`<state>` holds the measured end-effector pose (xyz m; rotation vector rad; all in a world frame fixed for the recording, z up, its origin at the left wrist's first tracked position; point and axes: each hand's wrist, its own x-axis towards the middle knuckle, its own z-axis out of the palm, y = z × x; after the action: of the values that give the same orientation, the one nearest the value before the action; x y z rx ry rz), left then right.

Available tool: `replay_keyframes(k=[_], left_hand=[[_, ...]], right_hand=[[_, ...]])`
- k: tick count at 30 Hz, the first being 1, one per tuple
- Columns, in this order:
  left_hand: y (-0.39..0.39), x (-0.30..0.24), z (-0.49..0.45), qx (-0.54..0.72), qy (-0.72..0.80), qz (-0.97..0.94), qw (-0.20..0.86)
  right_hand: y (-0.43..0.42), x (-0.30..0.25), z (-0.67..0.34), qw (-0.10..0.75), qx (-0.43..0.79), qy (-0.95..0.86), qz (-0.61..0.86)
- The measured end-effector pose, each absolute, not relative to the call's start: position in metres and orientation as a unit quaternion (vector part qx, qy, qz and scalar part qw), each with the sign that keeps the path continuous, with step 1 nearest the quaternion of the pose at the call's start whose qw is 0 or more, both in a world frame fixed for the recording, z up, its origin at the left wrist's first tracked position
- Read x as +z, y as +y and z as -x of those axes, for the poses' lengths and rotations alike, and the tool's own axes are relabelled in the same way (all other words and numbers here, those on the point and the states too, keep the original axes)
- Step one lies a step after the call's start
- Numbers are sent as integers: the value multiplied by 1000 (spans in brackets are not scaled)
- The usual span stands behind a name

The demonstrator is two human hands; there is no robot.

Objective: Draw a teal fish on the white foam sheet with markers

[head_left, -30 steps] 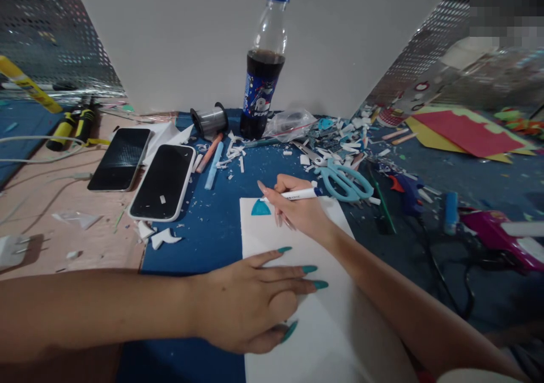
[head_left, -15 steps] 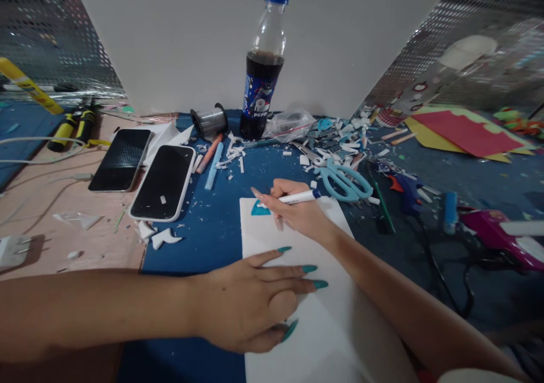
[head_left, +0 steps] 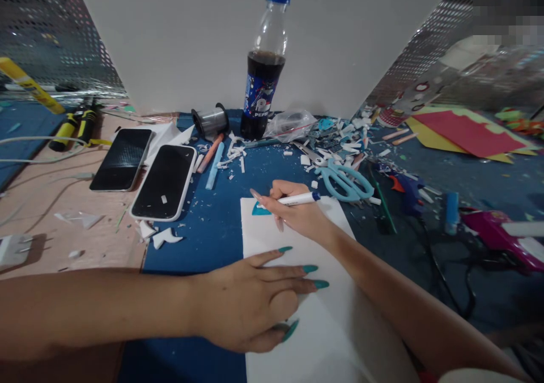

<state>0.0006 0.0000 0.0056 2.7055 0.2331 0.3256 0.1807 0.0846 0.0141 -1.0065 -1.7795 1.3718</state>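
A white sheet (head_left: pixel 306 332) lies lengthwise in front of me on the blue tabletop. My left hand (head_left: pixel 255 301) rests across it, palm down, with the fingers stretched out toward the right. Near the sheet's top edge my right hand (head_left: pixel 293 210) is closed around a white marker (head_left: pixel 300 198) with a dark blue end. Its tip is hidden by the fingers. Beside those fingers, a small teal shape (head_left: pixel 260 209) sits at the sheet's upper left corner; whether it is drawn or a separate piece I cannot tell.
Behind the sheet stand a cola bottle (head_left: pixel 263 77) and a wire spool (head_left: pixel 211 121). Light blue scissors (head_left: pixel 344 180) lie among white scraps at the right. Two phones, one white-cased (head_left: pixel 164 182), are at the left. Glue guns (head_left: pixel 497 238) and coloured sheets (head_left: pixel 467 131) occupy the right side.
Both hands keep practically the same place and pose. The view has shifted very slightly, and the marker remains in my right hand.
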Motion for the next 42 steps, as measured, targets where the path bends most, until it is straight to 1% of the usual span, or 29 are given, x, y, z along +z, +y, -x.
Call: replay_keyframes(k=[3,9,13,18,23,27,31,35,38,42], left_hand=[[0,6,0,116,84,-970,198],[0,5,0,121,83,-966,212],[-1,3,0,120,86,-965,215],[-1,2,0,124,85,-964,221],[0,4,0,135,81,-963,219],[-1,3,0,135,86,-966,204],[-1,4,0,128,84,-968,198],[-1,4,0,127,82,-968,201],[-1,4,0,128,83,-966,209],[0,3,0,126,81,-965,214]], right_hand=[[84,16,-181,311,525,-695,379],[83,17,-180,343,525,-674,390],[83,17,-179,316,520,-693,387],[84,15,-180,339,514,-685,390],[84,16,-179,327,507,-701,382],[84,16,-179,344,521,-675,393],[83,17,-180,317,522,-688,393],[83,18,-180,345,515,-677,396],[83,19,-180,330,523,-677,398],[83,19,-180,337,511,-676,410]])
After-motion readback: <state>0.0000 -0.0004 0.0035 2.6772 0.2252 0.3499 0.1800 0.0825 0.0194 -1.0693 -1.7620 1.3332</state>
